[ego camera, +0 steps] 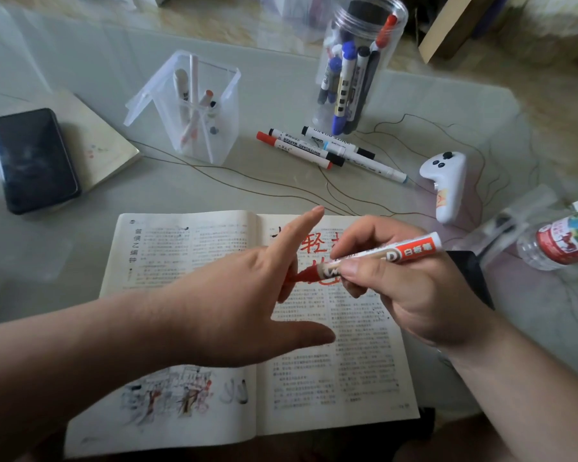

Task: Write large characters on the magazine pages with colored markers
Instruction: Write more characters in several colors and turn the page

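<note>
An open magazine (pixel 194 255) lies on the table in front of me, with large red characters (pixel 314 248) and a black stroke written at the top of its right page. My right hand (pixel 414 295) grips a red whiteboard marker (pixel 397 255) above that page, red end pointing left. My left hand (pixel 234 295) hovers over the middle of the magazine with index finger and thumb spread wide. Its lower fingers curl against the marker's red end (pixel 301 276). Whether they grip that end is hidden.
Loose whiteboard markers (pixel 317 150) lie behind the magazine. A clear jar of markers (pixel 351 78) and a clear box of pens (pixel 201 108) stand further back. A phone (pixel 34 158) rests on a notebook at left. A white controller (pixel 446 185) and a water bottle (pixel 561 241) lie at right.
</note>
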`<state>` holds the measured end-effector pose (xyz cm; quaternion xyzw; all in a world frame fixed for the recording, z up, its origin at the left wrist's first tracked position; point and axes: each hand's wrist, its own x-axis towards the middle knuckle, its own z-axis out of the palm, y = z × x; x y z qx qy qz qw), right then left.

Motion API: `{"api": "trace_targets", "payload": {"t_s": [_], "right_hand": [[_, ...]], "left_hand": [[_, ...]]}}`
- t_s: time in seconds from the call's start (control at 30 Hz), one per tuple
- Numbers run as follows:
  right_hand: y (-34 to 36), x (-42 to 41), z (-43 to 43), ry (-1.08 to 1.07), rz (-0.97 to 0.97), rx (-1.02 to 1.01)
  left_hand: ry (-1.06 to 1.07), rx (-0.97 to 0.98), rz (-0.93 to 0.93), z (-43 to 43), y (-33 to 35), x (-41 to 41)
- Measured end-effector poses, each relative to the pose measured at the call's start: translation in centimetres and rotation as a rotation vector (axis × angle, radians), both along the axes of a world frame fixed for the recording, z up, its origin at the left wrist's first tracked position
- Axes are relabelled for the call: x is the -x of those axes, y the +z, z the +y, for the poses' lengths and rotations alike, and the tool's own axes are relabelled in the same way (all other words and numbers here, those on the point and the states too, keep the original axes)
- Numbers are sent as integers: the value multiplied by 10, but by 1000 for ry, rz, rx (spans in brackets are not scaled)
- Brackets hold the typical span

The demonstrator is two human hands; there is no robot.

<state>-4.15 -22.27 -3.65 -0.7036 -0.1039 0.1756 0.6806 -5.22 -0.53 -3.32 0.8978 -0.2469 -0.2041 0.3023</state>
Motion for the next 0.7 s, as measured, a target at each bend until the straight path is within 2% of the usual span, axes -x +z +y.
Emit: {"api": "trace_targets", "payload": {"t_s": [0.13, 0.27, 0.43, 0.57, 0.7], "right_hand": [[3, 6, 3, 40, -53, 75], [4, 8, 6, 88, -82, 104], [6, 7, 4, 61, -72, 77], [8, 2, -3, 34, 33, -1], [11, -6, -13, 122, 174, -165]], "left_hand": [[-50, 9, -8, -1, -3, 3], [-65, 54, 59, 1, -3, 4], [28, 288, 153, 4, -3, 1], [269, 473, 284, 7, -5, -7], [300, 572, 379, 15, 3, -13]]}}
